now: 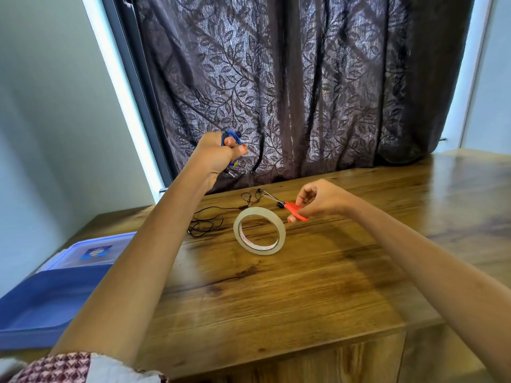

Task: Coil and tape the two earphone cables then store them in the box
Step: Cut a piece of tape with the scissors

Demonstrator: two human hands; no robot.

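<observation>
Now left hand [214,153] grips coiled blue earphones [231,135], right hand [318,199] pinches scissors [296,210], box [41,308] open.

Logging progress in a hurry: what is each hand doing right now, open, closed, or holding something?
Left hand: grips the coiled blue earphone cable, held up in the air.
Right hand: holds the red-handled scissors by the handles.
</observation>
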